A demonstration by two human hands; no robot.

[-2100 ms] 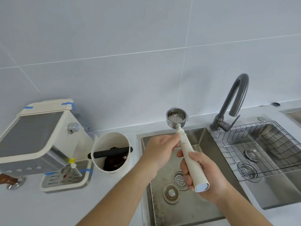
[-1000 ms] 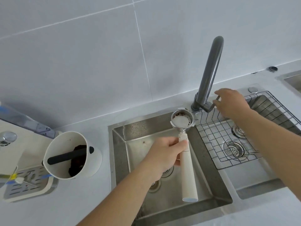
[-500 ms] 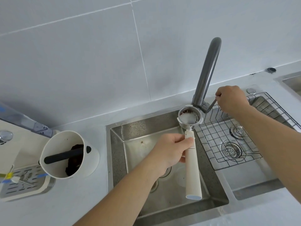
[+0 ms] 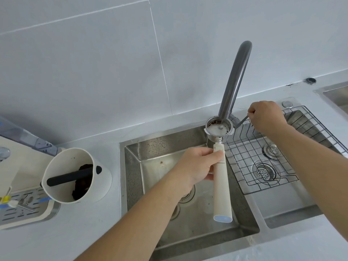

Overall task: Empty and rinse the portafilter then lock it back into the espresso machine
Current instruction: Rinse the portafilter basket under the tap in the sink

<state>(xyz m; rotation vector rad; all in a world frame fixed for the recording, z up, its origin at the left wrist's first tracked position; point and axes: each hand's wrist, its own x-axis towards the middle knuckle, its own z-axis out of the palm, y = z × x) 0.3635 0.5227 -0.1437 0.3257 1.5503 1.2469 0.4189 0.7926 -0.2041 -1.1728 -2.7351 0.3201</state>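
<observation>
My left hand grips the upper part of the cream handle of the portafilter. Its steel basket sits right under the spout of the grey faucet, with water pooling white inside and dark coffee specks on the wall. My right hand is closed on the thin faucet lever behind the wire rack. The espresso machine shows only partly at the left edge, with its drip tray below.
A white knock box with a black bar and dark coffee grounds stands left of the steel sink. The right basin holds a wire rack over a drain. White tiled wall rises behind the counter.
My right hand left the portafilter handle and took the faucet lever. My left hand moved the basket right, under the spout. Water now fills the basket.
</observation>
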